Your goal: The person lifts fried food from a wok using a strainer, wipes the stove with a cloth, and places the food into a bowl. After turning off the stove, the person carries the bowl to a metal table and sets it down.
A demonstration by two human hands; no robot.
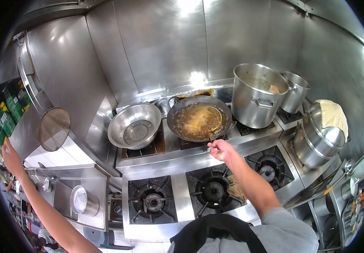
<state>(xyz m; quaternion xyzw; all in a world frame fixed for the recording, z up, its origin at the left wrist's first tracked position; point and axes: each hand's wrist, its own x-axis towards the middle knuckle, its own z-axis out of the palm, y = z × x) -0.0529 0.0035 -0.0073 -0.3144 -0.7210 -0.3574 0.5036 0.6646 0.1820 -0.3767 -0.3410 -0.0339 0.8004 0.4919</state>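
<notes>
My right hand [220, 150] is closed around the dark handle [212, 137] of a utensil at the near edge of a black wok [177, 109]. The utensil's lower part is hidden in bubbling golden-brown oil [196, 120]; a curved rim shows at the right side of the oil. Far to the left, my left hand [11, 157] is raised with its fingers stretched and nothing visible in them. Beside it, to the right, a round mesh strainer [54, 129] hangs by its long handle. Green boxes [8, 125] appear just beyond the left fingertips.
Left of the wok sits a wide metal bowl [116, 130]. On its right stand a large stockpot [251, 107], a smaller pot [296, 99] and a lidded pot [312, 145] with a cloth [333, 114]. Burners [153, 202] line the front. A sink [62, 198] holds a metal pot [90, 205].
</notes>
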